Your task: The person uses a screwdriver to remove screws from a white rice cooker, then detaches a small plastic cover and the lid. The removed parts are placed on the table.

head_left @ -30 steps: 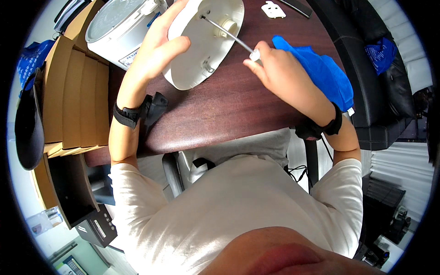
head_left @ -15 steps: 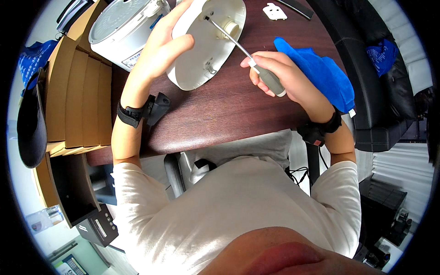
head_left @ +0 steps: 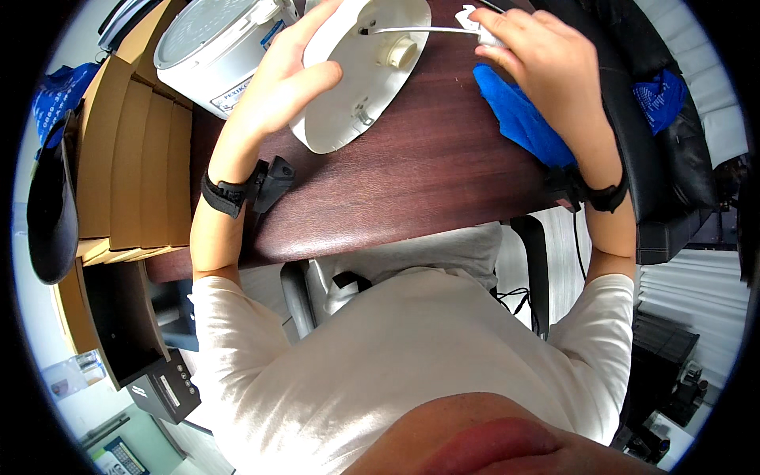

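A white oval plastic cover (head_left: 336, 123) stands tilted at the far side of the table, its hollow side with a round cream boss facing me. My left hand (head_left: 289, 91) grips its upper left edge, thumb over the face and fingertips out of sight. In my right hand (head_left: 542, 67), fingers wrapped round the handle, is a screwdriver (head_left: 427, 29). Its metal shaft lies nearly level, pointing left, and the tip sits at a small dark hole near the cover's top. Most of the handle is hidden by my fingers.
A white rounded appliance (head_left: 210, 59) stands behind my left forearm, beside stacked brown cardboard boxes (head_left: 127, 158). A blue cloth (head_left: 522, 119) lies partly under my right forearm. A small white part (head_left: 467, 16) shows behind the screwdriver. A black sofa (head_left: 649, 190) borders the right side.
My right hand has moved up and right, swinging the screwdriver from a slant to nearly level, its tip still at the hole. The cover has shifted slightly right with my left hand.
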Tool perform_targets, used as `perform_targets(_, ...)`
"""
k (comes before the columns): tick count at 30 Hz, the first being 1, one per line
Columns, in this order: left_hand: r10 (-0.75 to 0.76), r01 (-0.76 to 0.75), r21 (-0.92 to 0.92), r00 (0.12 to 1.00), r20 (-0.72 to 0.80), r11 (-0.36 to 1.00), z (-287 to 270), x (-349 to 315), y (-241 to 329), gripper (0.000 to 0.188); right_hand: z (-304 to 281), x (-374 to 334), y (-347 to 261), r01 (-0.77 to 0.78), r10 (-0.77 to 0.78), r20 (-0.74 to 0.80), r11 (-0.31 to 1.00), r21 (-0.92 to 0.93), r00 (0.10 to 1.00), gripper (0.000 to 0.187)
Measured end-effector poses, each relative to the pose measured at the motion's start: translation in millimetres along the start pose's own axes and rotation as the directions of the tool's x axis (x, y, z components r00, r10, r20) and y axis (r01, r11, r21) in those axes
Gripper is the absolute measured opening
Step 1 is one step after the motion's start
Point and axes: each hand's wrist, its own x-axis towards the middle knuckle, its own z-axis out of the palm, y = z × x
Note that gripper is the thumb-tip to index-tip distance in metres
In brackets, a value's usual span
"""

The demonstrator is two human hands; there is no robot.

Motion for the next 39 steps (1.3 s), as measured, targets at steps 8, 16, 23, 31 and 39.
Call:
perform_targets(8, 0.032, -0.032, 0.007, 0.999, 0.015, 0.999, 0, -2, -3, 0.080, -6, -14, -10, -0.159, 0.155, 0.038, 0.974, 0.158, 0.987, 0.030)
perform_targets(16, -0.009, 0.009, 0.008, 1.000, -0.005, 1.000, -3, 1, -2, 0.080, 19, -57, -63, -0.695, 0.229, 0.803, -0.408, 0.592, 0.550, 0.036)
perform_targets(23, -0.010, 0.010, 0.017, 1.000, -0.016, 1.000, -3, 0, -3, 0.079, 18, -48, -93, -0.661, 0.056, 0.806, -0.539, 0.522, 0.590, 0.041)
perform_targets(31, 0.017, -0.016, 0.046, 1.000, -0.020, 0.999, -5, -1, -7, 0.078, 15, -41, -105, -0.621, -0.002, 0.816, -0.650, 0.438, 0.578, 0.045)
perform_targets(39, -0.010, 0.010, -0.007, 1.000, -0.012, 1.000, -3, 0, -4, 0.078, 16, -43, -105, -0.538, -0.006, 0.782, -0.728, 0.424, 0.623, 0.046)
